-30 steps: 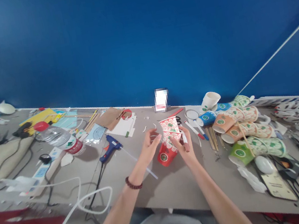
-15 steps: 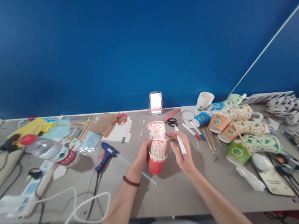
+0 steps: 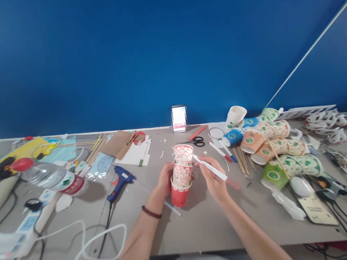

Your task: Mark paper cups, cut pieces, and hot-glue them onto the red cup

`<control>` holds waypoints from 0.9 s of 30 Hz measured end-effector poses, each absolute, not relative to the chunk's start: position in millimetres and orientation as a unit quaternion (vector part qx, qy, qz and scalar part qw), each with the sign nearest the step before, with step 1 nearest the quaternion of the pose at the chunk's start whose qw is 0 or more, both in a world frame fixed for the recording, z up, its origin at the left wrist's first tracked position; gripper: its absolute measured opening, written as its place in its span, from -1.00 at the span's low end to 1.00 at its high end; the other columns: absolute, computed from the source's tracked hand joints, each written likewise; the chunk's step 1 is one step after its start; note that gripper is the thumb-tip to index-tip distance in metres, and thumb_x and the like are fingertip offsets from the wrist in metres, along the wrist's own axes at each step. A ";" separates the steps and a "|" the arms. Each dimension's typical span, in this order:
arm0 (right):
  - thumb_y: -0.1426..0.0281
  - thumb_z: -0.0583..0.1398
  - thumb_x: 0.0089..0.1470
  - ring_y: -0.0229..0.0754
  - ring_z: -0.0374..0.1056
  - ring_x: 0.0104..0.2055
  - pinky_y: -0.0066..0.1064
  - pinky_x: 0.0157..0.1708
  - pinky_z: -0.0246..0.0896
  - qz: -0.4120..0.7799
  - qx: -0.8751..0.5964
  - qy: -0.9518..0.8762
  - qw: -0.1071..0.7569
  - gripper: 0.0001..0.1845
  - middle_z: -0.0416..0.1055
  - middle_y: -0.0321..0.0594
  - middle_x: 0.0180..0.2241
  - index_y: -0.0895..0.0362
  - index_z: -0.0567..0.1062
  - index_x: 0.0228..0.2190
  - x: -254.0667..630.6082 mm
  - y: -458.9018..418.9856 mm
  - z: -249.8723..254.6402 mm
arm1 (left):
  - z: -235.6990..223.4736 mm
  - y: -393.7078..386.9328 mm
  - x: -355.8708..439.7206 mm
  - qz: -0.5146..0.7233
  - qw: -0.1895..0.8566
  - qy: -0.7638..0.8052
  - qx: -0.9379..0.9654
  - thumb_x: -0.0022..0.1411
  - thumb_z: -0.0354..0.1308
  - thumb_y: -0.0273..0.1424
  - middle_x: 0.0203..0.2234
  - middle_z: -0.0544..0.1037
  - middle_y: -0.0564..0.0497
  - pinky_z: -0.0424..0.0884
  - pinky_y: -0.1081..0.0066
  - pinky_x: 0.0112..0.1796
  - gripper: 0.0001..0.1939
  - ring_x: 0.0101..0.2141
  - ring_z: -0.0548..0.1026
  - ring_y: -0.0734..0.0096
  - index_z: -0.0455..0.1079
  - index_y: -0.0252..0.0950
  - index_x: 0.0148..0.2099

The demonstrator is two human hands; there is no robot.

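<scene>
Left hand (image 3: 166, 181): I have it grasping the stack (image 3: 183, 170) from its left side, fingers partly hidden behind. The stack lies directly before me, above the near middle of the table (image 3: 194, 235), tilted slightly, its plain red end toward me and its scale-patterned end away; whether its base touches the tabletop I cannot tell. Right hand (image 3: 216, 183): I have it gripping the pen (image 3: 212, 169), slanted with the white tip up and left, close beside the upper cup; contact between tip and cup I cannot make out. Just beyond lie the scissors (image 3: 198, 141); right of these, the ring (image 3: 216, 133), the red marker (image 3: 219, 151), the blue marker (image 3: 228, 151) and the sticks (image 3: 240, 159). Farther right, I note nested cups on their sides, including a blue cup (image 3: 233, 137), an orange cup (image 3: 250, 141) and a green cup (image 3: 273, 176). To the left rest the glue gun (image 3: 121, 183) and, farther out, the bottle (image 3: 51, 175), tilted in view. A blue wall (image 3: 158, 39) stands behind.
</scene>
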State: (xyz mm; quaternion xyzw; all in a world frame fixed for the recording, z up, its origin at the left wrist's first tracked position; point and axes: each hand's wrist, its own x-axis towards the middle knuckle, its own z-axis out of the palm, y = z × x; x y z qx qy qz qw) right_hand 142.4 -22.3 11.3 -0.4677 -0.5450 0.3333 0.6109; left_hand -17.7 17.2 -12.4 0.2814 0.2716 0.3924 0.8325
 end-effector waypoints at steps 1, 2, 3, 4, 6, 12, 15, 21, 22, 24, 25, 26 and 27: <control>0.24 0.15 0.12 -0.11 0.40 -0.26 -0.25 -0.21 0.31 0.342 -0.465 -0.536 0.616 -0.81 0.48 -0.21 -0.33 0.04 0.48 -0.25 142.0 -22.6 11.5 | -12.1 17.4 -18.3 0.395 0.829 0.279 0.282 0.03 0.09 -0.07 -0.37 0.60 -0.24 0.43 0.26 -0.40 -0.48 -0.42 0.56 0.11 0.47 -0.46 -0.21; 0.24 0.16 0.11 -0.11 0.40 -0.27 -0.25 -0.23 0.32 0.352 -0.461 -0.528 0.621 -0.80 0.48 -0.21 -0.34 0.04 0.47 -0.25 141.5 -23.0 11.6 | -11.7 17.4 -18.8 0.398 0.824 0.286 0.284 0.05 0.09 -0.07 -0.36 0.60 -0.25 0.43 0.27 -0.39 -0.49 -0.42 0.56 0.13 0.46 -0.47 -0.20; 0.23 0.16 0.10 -0.11 0.41 -0.27 -0.25 -0.25 0.33 0.360 -0.457 -0.521 0.625 -0.80 0.48 -0.21 -0.34 0.04 0.46 -0.25 141.1 -23.4 11.6 | -11.2 17.4 -19.0 0.401 0.820 0.294 0.284 0.06 0.10 -0.08 -0.35 0.60 -0.25 0.44 0.28 -0.38 -0.49 -0.42 0.56 0.14 0.45 -0.47 -0.20; 0.23 0.17 0.10 -0.10 0.41 -0.27 -0.25 -0.26 0.33 0.366 -0.454 -0.517 0.627 -0.81 0.49 -0.21 -0.35 0.04 0.45 -0.26 140.8 -23.8 11.7 | -10.6 17.2 -19.0 0.404 0.815 0.302 0.284 0.07 0.10 -0.09 -0.35 0.60 -0.25 0.44 0.29 -0.38 -0.51 -0.42 0.57 0.16 0.45 -0.46 -0.19; 0.23 0.18 0.09 -0.10 0.43 -0.29 -0.25 -0.28 0.34 0.373 -0.454 -0.514 0.625 -0.82 0.50 -0.21 -0.38 0.05 0.46 -0.29 140.8 -24.5 11.9 | -8.6 16.2 -18.5 0.408 0.809 0.313 0.286 0.09 0.12 -0.11 -0.35 0.60 -0.24 0.46 0.29 -0.37 -0.52 -0.43 0.57 0.18 0.42 -0.46 -0.15; 0.22 0.21 0.05 -0.08 0.46 -0.30 -0.25 -0.30 0.36 0.378 -0.465 -0.500 0.626 -0.79 0.51 -0.16 -0.32 0.07 0.50 -0.31 146.3 -23.8 11.2 | 4.4 10.2 -18.3 0.429 0.782 0.318 0.322 0.07 0.23 -0.17 -0.26 0.59 -0.20 0.49 0.28 -0.35 -0.47 -0.40 0.58 0.19 0.30 -0.37 0.02; 0.20 0.21 0.05 -0.08 0.46 -0.30 -0.25 -0.29 0.37 0.390 -0.468 -0.498 0.618 -0.78 0.51 -0.17 -0.33 0.07 0.51 -0.31 148.1 -23.1 9.7 | 8.0 8.6 -19.1 0.441 0.760 0.322 0.352 0.09 0.26 -0.23 -0.19 0.57 -0.17 0.49 0.29 -0.30 -0.48 -0.34 0.58 0.21 0.27 -0.32 0.06; 0.24 0.24 0.02 -0.09 0.45 -0.31 -0.26 -0.28 0.35 0.371 -0.481 -0.508 0.612 -0.83 0.51 -0.18 -0.34 0.06 0.54 -0.35 147.6 -23.0 6.7 | 4.5 8.9 -21.1 0.442 0.749 0.325 0.372 0.11 0.25 -0.24 -0.10 0.53 -0.17 0.46 0.31 -0.20 -0.45 -0.27 0.57 0.23 0.25 -0.30 0.12; 0.26 0.23 0.03 -0.10 0.45 -0.30 -0.27 -0.28 0.35 0.366 -0.480 -0.513 0.610 -0.83 0.51 -0.18 -0.34 0.06 0.54 -0.34 147.7 -23.0 6.1 | 4.2 8.9 -21.4 0.440 0.751 0.324 0.371 0.10 0.25 -0.24 -0.11 0.54 -0.17 0.46 0.31 -0.19 -0.44 -0.27 0.57 0.23 0.26 -0.30 0.12; 0.27 0.22 0.04 -0.11 0.44 -0.31 -0.28 -0.29 0.34 0.359 -0.481 -0.523 0.606 -0.84 0.50 -0.19 -0.34 0.06 0.54 -0.33 148.0 -22.9 5.1 | 4.5 8.7 -21.8 0.437 0.752 0.327 0.370 0.10 0.25 -0.24 -0.12 0.54 -0.16 0.45 0.30 -0.18 -0.44 -0.27 0.57 0.22 0.26 -0.29 0.12; 0.27 0.22 0.04 -0.11 0.43 -0.32 -0.29 -0.30 0.33 0.356 -0.482 -0.525 0.604 -0.84 0.50 -0.19 -0.35 0.07 0.54 -0.33 148.3 -22.8 4.8 | 5.1 8.5 -21.9 0.436 0.750 0.330 0.371 0.11 0.25 -0.24 -0.13 0.55 -0.15 0.44 0.30 -0.17 -0.45 -0.27 0.57 0.22 0.26 -0.29 0.12; 0.27 0.23 0.03 -0.12 0.43 -0.33 -0.29 -0.31 0.33 0.354 -0.485 -0.525 0.604 -0.83 0.50 -0.19 -0.36 0.07 0.54 -0.33 148.5 -22.8 4.6 | 5.7 8.3 -22.0 0.436 0.748 0.334 0.373 0.11 0.24 -0.24 -0.13 0.55 -0.14 0.44 0.30 -0.17 -0.45 -0.26 0.57 0.23 0.26 -0.28 0.12; 0.27 0.23 0.03 -0.12 0.42 -0.34 -0.30 -0.32 0.32 0.352 -0.487 -0.525 0.603 -0.83 0.50 -0.19 -0.37 0.07 0.54 -0.34 148.6 -22.7 4.6 | 6.4 8.1 -22.0 0.436 0.746 0.337 0.374 0.11 0.24 -0.24 -0.13 0.55 -0.14 0.44 0.30 -0.17 -0.45 -0.26 0.57 0.23 0.27 -0.28 0.12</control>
